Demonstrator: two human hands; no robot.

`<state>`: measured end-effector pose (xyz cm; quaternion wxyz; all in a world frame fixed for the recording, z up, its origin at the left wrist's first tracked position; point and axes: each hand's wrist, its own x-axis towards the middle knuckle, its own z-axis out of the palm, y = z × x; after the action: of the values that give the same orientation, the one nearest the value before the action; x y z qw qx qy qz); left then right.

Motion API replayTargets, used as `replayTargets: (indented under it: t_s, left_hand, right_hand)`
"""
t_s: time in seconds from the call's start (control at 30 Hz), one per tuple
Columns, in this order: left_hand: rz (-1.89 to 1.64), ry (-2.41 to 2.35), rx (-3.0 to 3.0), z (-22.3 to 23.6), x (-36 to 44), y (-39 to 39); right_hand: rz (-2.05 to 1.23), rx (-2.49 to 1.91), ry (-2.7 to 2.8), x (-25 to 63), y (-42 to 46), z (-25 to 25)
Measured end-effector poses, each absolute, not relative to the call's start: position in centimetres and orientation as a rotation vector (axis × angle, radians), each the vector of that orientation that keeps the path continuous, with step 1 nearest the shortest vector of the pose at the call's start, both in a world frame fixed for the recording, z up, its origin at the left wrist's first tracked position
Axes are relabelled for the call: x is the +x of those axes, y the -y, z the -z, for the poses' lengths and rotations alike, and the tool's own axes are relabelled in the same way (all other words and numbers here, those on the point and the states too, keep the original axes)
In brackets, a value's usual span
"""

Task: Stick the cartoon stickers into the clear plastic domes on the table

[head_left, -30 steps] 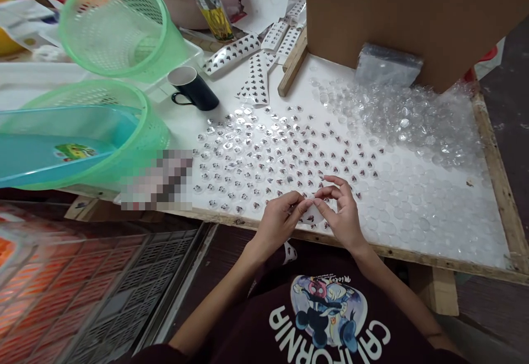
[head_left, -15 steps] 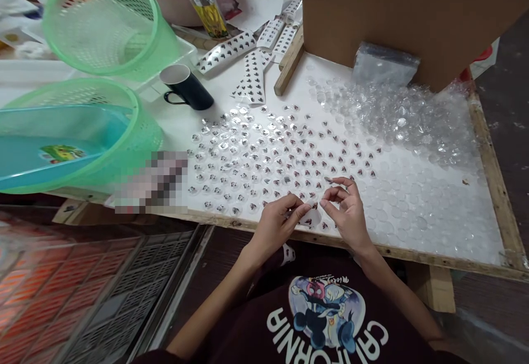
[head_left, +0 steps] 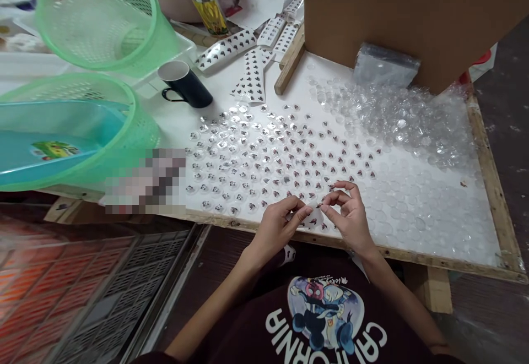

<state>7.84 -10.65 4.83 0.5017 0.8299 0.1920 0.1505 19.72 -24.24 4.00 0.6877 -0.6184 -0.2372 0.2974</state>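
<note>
Using the dark mug (head_left: 188, 86) on the white tabletop (head_left: 169, 124) as the landmark: both hands are right of it and closer to the wearer, over the table's near edge. The left hand (head_left: 279, 221) has thumb and index finger pinching a small sticker sheet (head_left: 316, 216), which sits between the two hands. The right hand (head_left: 349, 212) has its thumb and index finger close together by the sheet's other side, other fingers curled loosely apart; can't tell if it's actually gripping anything, too tiny.

Clear discs with stickers (head_left: 281, 160) spread out from just on the near side of the mug toward the hands. Plain clear discs (head_left: 405, 116) are heaped well right of the mug, sticker strips (head_left: 253, 75) lie just right of it, and a green mesh basket (head_left: 152, 17) lies tipped to its left.
</note>
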Motion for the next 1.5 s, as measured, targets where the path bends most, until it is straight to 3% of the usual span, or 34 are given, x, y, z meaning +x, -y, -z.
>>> replayTargets:
  t_s: [0.23, 0.4, 0.77, 1.1, 1.5]
  left_hand:
    - [-0.368, -0.494, 1.987, -5.0, 7.3, 10.4]
    - [-0.359, -0.513, 1.960, -4.7, 7.4, 10.6]
    - [-0.339, -0.532, 1.979, -4.7, 7.5, 10.5]
    - [-0.339, -0.538, 1.963, -4.5, 7.6, 10.6]
    - [-0.345, -0.518, 1.965, -4.5, 7.5, 10.5]
  right_hand:
    - [-0.292, -1.611, 0.344, 27.3, 27.4, -2.8]
    - [-0.315, -1.817, 0.282, 31.1, 29.0, 0.2]
    - [-0.304, -2.127, 0.456, 30.2, 28.4, 1.6]
    - [-0.029, -2.534, 0.766, 28.8, 27.0, 1.3]
    - [0.069, -2.280, 0.593, 30.1, 28.8, 0.7]
